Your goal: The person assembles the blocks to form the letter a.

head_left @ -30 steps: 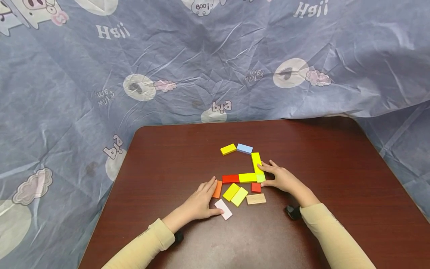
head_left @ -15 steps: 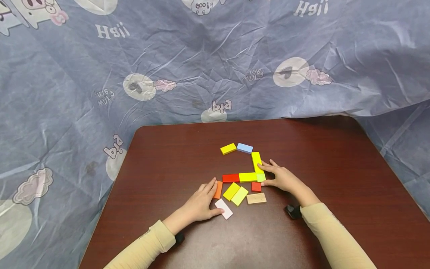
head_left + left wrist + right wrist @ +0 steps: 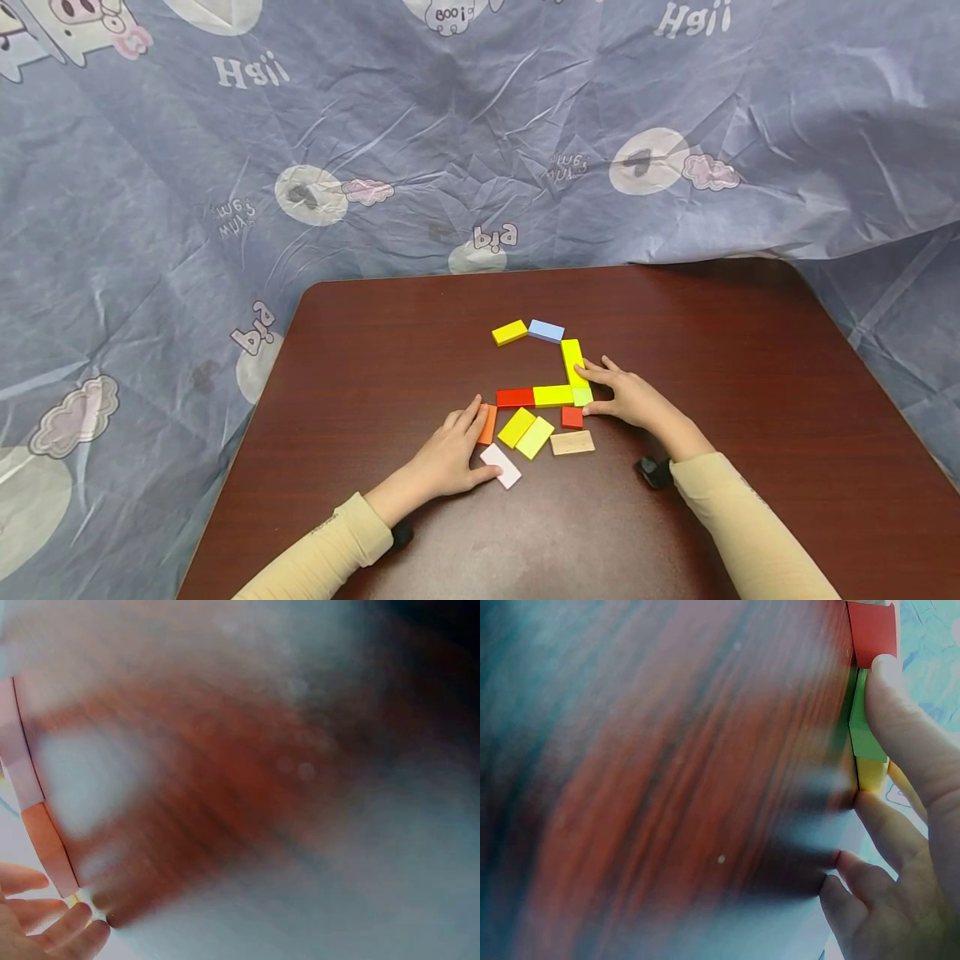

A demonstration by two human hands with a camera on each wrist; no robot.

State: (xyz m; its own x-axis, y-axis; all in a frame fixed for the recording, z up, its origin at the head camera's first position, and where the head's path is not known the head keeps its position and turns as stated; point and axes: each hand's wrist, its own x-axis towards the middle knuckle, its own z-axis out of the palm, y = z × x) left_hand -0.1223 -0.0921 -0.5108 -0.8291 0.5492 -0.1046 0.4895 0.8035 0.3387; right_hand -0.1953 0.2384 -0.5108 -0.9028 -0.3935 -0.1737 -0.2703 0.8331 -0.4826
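In the head view my left hand (image 3: 444, 458) rests with fingers spread at the left of a group of wooden blocks. Its thumb touches a pinkish-white block (image 3: 497, 456), and its index fingertip lies at an orange block (image 3: 489, 424). My right hand (image 3: 628, 398) lies at the group's right side. Its thumb is against a light green block (image 3: 582, 397), while the index finger touches a long yellow block (image 3: 572, 357). The right wrist view shows the thumb beside the green block (image 3: 865, 731); a red block (image 3: 874, 634) sits just beyond.
A red block (image 3: 515, 398) and a yellow block (image 3: 552, 396) continue the row leftward. Nearer lie two yellow blocks (image 3: 517, 427), a small red block (image 3: 572, 417) and a plain wood block (image 3: 572, 442). Farther back are blue (image 3: 546, 331) and yellow (image 3: 510, 333) blocks on the brown table (image 3: 390, 350).
The left thumb and the pinkish-white block have shifted very slightly to the right. The right hand and the other blocks stay in place.
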